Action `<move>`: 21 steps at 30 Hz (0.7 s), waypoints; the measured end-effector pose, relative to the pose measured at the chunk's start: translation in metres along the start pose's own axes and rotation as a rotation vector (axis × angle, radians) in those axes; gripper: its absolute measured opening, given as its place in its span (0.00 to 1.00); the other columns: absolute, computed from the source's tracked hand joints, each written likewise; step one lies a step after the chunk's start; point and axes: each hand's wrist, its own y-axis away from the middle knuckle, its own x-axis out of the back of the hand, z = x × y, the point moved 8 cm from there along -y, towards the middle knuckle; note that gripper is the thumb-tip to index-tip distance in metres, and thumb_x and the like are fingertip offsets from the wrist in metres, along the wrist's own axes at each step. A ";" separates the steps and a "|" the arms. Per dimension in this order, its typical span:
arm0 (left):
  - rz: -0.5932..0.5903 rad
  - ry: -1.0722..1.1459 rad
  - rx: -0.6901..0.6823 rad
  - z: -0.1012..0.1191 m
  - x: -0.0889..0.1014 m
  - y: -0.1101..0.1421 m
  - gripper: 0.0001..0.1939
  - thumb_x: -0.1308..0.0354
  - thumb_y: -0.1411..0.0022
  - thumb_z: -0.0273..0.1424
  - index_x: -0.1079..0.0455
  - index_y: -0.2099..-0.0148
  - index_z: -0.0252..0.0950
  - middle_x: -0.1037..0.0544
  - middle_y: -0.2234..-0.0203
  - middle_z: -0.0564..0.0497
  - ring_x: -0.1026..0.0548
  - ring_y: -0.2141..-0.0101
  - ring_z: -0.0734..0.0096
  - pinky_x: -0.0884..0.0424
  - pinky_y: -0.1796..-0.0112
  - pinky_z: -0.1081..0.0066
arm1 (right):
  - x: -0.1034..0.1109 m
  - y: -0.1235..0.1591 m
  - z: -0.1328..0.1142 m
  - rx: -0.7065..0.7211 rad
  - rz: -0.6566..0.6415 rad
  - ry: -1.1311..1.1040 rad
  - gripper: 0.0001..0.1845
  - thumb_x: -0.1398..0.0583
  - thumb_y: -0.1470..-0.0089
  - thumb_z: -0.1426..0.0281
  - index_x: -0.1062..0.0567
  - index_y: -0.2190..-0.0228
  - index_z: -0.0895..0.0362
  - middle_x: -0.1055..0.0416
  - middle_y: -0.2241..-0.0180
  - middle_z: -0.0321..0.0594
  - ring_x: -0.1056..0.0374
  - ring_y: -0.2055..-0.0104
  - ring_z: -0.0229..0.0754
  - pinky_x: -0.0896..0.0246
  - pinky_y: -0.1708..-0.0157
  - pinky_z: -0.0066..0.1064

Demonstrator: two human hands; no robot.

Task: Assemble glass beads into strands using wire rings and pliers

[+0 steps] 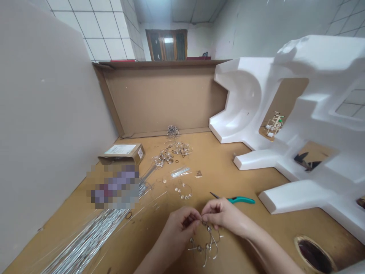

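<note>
My left hand (182, 226) and my right hand (224, 215) meet fingertip to fingertip near the front of the table. Both are closed in a pinch on a beaded wire loop (208, 247), which hangs below the fingers. Clear beads and several bent wire ends stick out from it. Where exactly the fingertips grip the wire is too small to make out. Just beyond my right hand lies a pair of pliers (242, 199) with teal handles, partly covered by the hand. Another ring of wire with clear beads (186, 196) rests on the table ahead of my hands.
A long bundle of straight wires (91, 238) covers the left side. A short wire bunch (180, 172) and piles of wire pieces (163, 158) lie ahead. A cardboard box (122, 154) stands at left, white foam packaging (285, 158) at right. The table has a round hole (313, 255).
</note>
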 end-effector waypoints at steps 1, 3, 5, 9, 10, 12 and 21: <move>0.006 -0.036 -0.015 0.001 0.000 0.000 0.05 0.45 0.49 0.30 0.30 0.71 0.35 0.30 0.79 0.53 0.36 0.77 0.75 0.41 0.75 0.78 | -0.002 -0.001 0.003 -0.008 -0.014 -0.014 0.09 0.40 0.60 0.65 0.27 0.77 0.59 0.34 0.83 0.32 0.42 0.83 0.31 0.50 0.84 0.22; 0.000 -0.069 -0.025 0.001 -0.002 0.000 0.05 0.46 0.48 0.29 0.30 0.70 0.35 0.29 0.78 0.52 0.35 0.76 0.74 0.41 0.75 0.77 | -0.005 -0.001 0.007 -0.023 -0.045 -0.044 0.10 0.40 0.60 0.65 0.27 0.76 0.59 0.33 0.83 0.33 0.40 0.83 0.32 0.46 0.84 0.23; -0.014 -0.063 -0.018 0.001 -0.003 0.000 0.06 0.47 0.48 0.30 0.30 0.69 0.35 0.29 0.77 0.52 0.34 0.76 0.74 0.40 0.74 0.77 | -0.006 0.001 0.010 -0.035 -0.068 -0.072 0.11 0.40 0.60 0.64 0.26 0.75 0.60 0.33 0.83 0.33 0.38 0.83 0.33 0.43 0.83 0.25; 0.035 -0.121 -0.028 0.005 0.007 -0.002 0.08 0.49 0.45 0.32 0.30 0.68 0.36 0.28 0.75 0.50 0.32 0.74 0.71 0.39 0.73 0.75 | 0.004 0.005 0.013 -0.045 -0.034 -0.110 0.13 0.38 0.62 0.63 0.26 0.76 0.60 0.32 0.85 0.33 0.37 0.83 0.33 0.41 0.81 0.26; 0.065 -0.187 -0.039 0.007 0.012 -0.003 0.08 0.50 0.45 0.33 0.30 0.68 0.37 0.28 0.75 0.50 0.33 0.73 0.70 0.40 0.73 0.75 | 0.009 0.005 0.012 -0.038 0.000 -0.123 0.13 0.38 0.62 0.62 0.27 0.76 0.60 0.32 0.85 0.33 0.37 0.83 0.33 0.40 0.81 0.26; 0.110 -0.361 -0.049 0.008 0.018 -0.004 0.09 0.51 0.45 0.33 0.31 0.71 0.37 0.29 0.76 0.51 0.33 0.73 0.69 0.41 0.72 0.74 | 0.021 0.007 0.012 -0.021 0.076 -0.154 0.15 0.38 0.61 0.61 0.27 0.74 0.60 0.32 0.85 0.33 0.37 0.83 0.33 0.40 0.79 0.26; 0.117 -0.749 0.105 -0.020 0.018 -0.002 0.06 0.45 0.54 0.31 0.37 0.70 0.37 0.31 0.74 0.52 0.35 0.71 0.66 0.47 0.73 0.73 | 0.031 0.003 0.013 0.002 0.162 -0.161 0.17 0.39 0.60 0.58 0.26 0.74 0.60 0.33 0.85 0.32 0.38 0.83 0.32 0.41 0.79 0.26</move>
